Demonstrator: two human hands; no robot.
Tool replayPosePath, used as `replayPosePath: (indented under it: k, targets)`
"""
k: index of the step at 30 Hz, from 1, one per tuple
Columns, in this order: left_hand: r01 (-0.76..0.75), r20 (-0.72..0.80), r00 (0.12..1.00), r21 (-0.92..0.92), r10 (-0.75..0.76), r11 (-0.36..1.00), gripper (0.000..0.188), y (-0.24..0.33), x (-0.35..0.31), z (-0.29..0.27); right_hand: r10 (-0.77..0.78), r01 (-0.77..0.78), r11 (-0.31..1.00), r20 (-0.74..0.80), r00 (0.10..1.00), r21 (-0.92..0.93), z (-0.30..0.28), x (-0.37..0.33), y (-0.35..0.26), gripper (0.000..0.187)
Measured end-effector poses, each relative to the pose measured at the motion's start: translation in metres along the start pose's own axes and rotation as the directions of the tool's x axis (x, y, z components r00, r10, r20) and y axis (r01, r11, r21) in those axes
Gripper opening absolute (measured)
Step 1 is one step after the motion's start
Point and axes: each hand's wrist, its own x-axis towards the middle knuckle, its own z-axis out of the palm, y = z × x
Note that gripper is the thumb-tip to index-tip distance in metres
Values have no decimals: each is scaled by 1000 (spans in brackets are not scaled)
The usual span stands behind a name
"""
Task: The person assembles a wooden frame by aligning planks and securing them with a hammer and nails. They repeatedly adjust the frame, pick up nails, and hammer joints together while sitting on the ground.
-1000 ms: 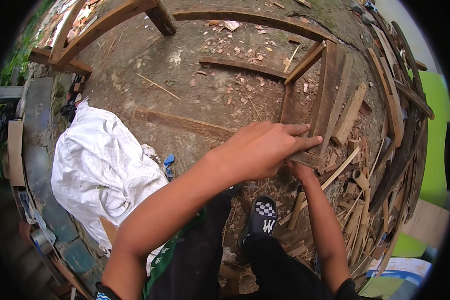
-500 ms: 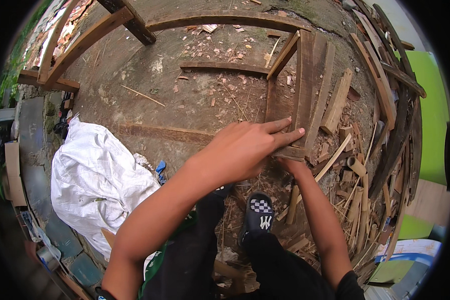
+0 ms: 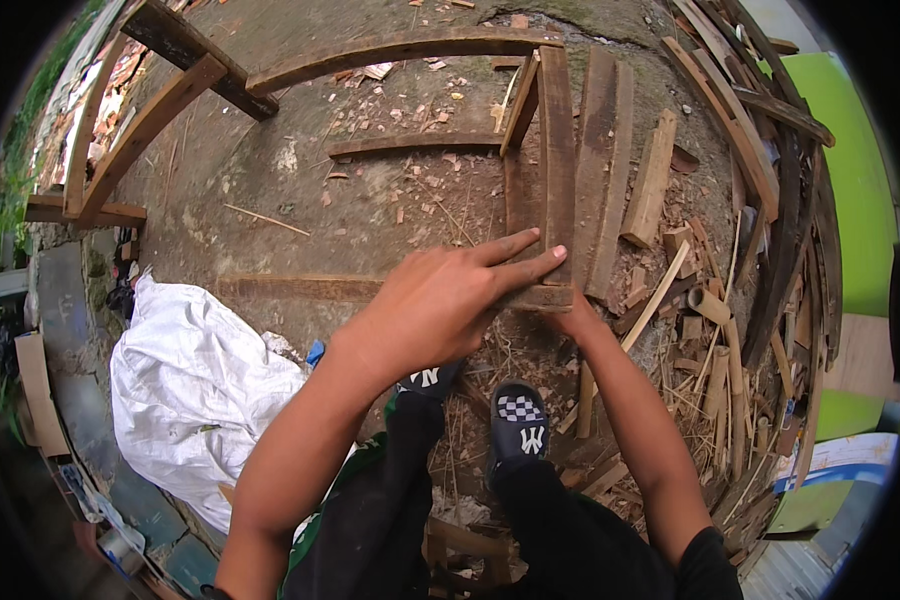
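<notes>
A brown wooden frame [image 3: 556,150] of nailed lengths of timber stretches away from me over the ground. My left hand [image 3: 440,290] holds its near right corner, index and middle fingers laid across the wood; the thumb and other fingers are hidden. Low on the right side of that same corner, my right hand [image 3: 576,312] grips the frame, most of its fingers covered by the timber. Two loose planks [image 3: 607,170] lie just right of the frame, with a gap between.
A white sack [image 3: 200,390] lies at left. A thick timber offcut [image 3: 651,180], bamboo pieces [image 3: 710,306] and a pile of long boards [image 3: 790,270] fill the right. A dark timber [image 3: 195,55] stands far left. My sandalled foot [image 3: 519,420] is below the frame.
Both hands and the frame have shifted left, and the gap to the loose planks has widened. The whole view has also moved slightly. Both hands keep their hold on the corner.
</notes>
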Motion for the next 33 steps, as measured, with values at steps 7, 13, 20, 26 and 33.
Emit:
replayPosePath:
  k: [7,13,20,26,33]
  targets:
    - [10,-1,1000,-1,-10,1000,93,1,0,2,3,-3,1000,-7,1000,-6,0,1,0,43]
    - [20,-1,1000,7,-20,1000,92,2,0,1,-9,10,999,12,1000,-40,-3,4,-4,42]
    - [9,-6,1000,-7,-9,1000,90,0,-2,-2,-14,13,1000,53,999,21,-6,6,-19,42]
    - [50,38,998,-14,-49,999,87,-1,-4,-12,-87,87,990,8,996,-110,-10,-1,-28,46]
    - [27,18,999,-16,-27,999,87,7,2,-9,-136,133,977,-1,991,-168,-9,0,-25,43]
